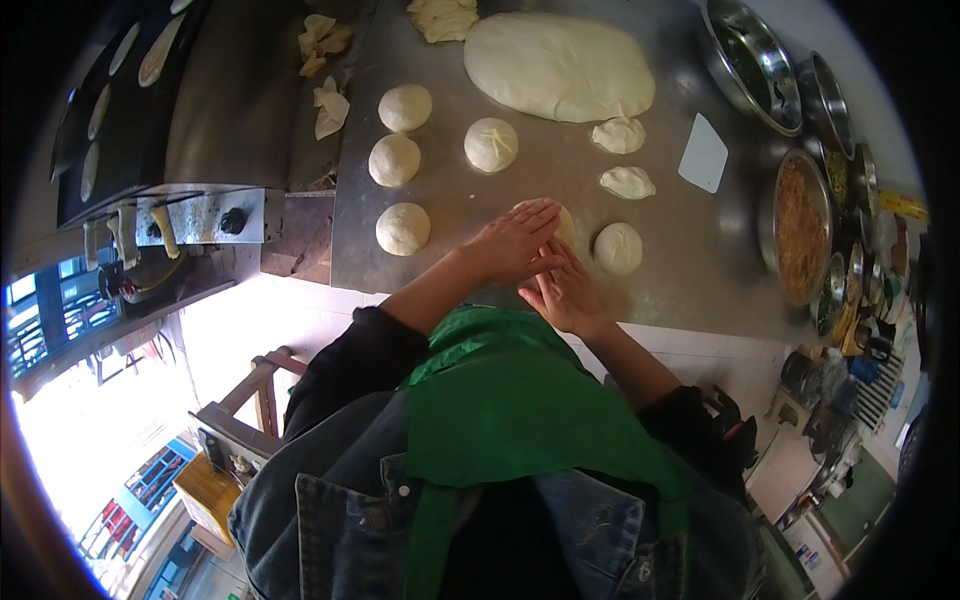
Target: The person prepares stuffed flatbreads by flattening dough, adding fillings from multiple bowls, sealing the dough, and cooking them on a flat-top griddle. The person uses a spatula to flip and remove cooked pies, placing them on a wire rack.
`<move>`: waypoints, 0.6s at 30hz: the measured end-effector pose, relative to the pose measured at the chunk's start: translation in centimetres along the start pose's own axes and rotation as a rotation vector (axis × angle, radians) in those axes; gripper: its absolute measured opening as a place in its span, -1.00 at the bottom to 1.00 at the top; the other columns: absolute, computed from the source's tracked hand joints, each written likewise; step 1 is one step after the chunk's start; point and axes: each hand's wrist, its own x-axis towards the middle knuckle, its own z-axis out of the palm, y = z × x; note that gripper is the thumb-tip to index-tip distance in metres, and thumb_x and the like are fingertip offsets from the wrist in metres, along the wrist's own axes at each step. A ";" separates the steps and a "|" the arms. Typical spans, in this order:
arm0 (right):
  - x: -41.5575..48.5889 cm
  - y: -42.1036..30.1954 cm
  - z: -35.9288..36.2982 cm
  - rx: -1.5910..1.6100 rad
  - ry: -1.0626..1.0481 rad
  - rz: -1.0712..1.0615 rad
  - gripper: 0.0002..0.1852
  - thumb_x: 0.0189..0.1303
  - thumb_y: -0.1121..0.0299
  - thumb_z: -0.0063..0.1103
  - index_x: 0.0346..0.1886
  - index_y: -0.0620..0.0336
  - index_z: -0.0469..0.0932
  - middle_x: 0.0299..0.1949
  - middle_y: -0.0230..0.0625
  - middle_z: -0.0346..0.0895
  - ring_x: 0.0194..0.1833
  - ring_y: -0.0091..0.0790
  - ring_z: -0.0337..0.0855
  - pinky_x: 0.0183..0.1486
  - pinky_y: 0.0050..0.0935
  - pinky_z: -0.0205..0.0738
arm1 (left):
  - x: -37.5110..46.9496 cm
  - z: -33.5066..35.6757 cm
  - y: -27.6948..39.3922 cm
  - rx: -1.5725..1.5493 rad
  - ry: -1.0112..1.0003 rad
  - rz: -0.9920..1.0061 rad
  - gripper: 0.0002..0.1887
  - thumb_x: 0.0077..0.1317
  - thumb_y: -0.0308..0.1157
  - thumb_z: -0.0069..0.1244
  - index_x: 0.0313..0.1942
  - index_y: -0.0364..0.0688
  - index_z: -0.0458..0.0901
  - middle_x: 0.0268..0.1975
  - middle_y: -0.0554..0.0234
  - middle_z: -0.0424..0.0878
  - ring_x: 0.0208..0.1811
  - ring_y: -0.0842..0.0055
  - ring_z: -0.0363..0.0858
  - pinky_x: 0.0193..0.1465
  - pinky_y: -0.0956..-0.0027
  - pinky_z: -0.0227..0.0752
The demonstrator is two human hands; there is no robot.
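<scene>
My left hand (514,238) lies palm down over a dough ball (565,225) near the front of the steel table (450,274). Its fingers are together and cover much of the dough. Close against it, my right hand (568,292) cups the near side of the same ball, with the two hands overlapping. To the right sits a creased dough ball (618,248). Beyond it rest two small folded dough pieces (628,182) (619,136). Another ball with a creased top (491,145) is farther off, and three smooth balls (403,229) form a column at the left.
A large dough mass (559,67) spreads across the back. A white dough scraper (703,154) lies flat at right. Steel bowls line the right edge, one with a brown filling (801,225). At left stands a dark griddle (112,112) with flat dough pieces.
</scene>
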 end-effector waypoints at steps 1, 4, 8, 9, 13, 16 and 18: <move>-0.3 -0.1 0.7 -0.025 -0.005 0.051 -0.31 0.24 0.16 0.20 0.33 0.39 0.27 0.35 0.15 0.22 0.45 0.15 0.11 0.49 -0.01 0.00 | 0.6 0.9 -0.4 0.069 -0.071 0.004 -0.23 0.39 0.13 -0.13 0.35 -0.36 0.28 0.46 -0.17 0.18 0.53 0.15 0.07 0.57 0.17 -0.10; 0.0 -0.2 0.9 -0.038 -0.011 0.078 -0.21 0.18 0.03 0.23 0.35 0.38 0.24 0.35 0.13 0.23 0.44 0.16 0.11 0.50 0.00 -0.06 | 1.8 2.4 -1.3 0.094 -0.154 0.000 -0.15 0.41 0.23 -0.25 0.42 -0.32 0.16 0.52 -0.09 0.04 0.58 0.19 -0.10 0.60 0.16 -0.30; 1.3 -0.8 -1.2 0.339 -0.078 0.186 -0.22 0.13 0.05 0.29 0.31 0.39 0.29 0.35 0.14 0.25 0.40 0.19 0.18 0.47 -0.01 0.02 | 1.8 0.5 -1.9 -0.049 -0.278 -0.010 -0.20 0.43 0.18 -0.25 0.41 -0.30 0.18 0.52 -0.08 0.06 0.58 0.18 -0.10 0.60 0.13 -0.30; 1.7 -1.0 -1.7 0.527 -0.050 0.238 -0.25 0.13 0.07 0.29 0.29 0.40 0.33 0.34 0.14 0.26 0.39 0.19 0.20 0.46 -0.04 0.04 | 1.1 -0.6 -2.0 -0.098 -0.177 -0.055 -0.23 0.44 0.16 -0.24 0.41 -0.29 0.19 0.52 -0.08 0.06 0.58 0.17 -0.09 0.60 0.12 -0.28; 1.7 -0.8 -1.4 -0.054 0.054 0.054 -0.23 0.28 0.07 0.19 0.42 0.34 0.19 0.45 0.13 0.12 0.46 0.18 0.09 0.48 0.01 -0.04 | -5.9 -3.1 0.0 -0.151 0.371 -0.138 -0.51 0.37 -0.14 -0.01 0.20 -0.24 0.50 0.33 -0.09 0.41 0.38 0.10 0.35 0.43 0.08 0.21; -1.1 0.0 -1.2 -0.156 -0.070 0.149 -0.27 0.32 0.03 0.14 0.39 0.35 0.25 0.46 0.14 0.12 0.47 0.13 0.09 0.48 0.02 -0.05 | -15.2 -2.0 5.3 -0.335 0.430 -0.497 -0.78 0.31 -0.29 0.07 -0.13 -0.19 0.69 -0.14 0.08 0.72 -0.10 0.18 0.67 -0.03 0.16 0.53; -3.4 0.6 -1.6 -0.226 -0.134 0.216 -0.28 0.36 0.05 0.09 0.42 0.36 0.21 0.48 0.18 0.03 0.49 0.15 0.05 0.52 -0.01 -0.17 | -21.9 -0.4 9.6 -0.520 0.595 -0.690 -0.87 0.29 -0.33 0.11 -0.24 -0.16 0.72 -0.27 0.13 0.74 -0.20 0.20 0.69 -0.12 0.15 0.55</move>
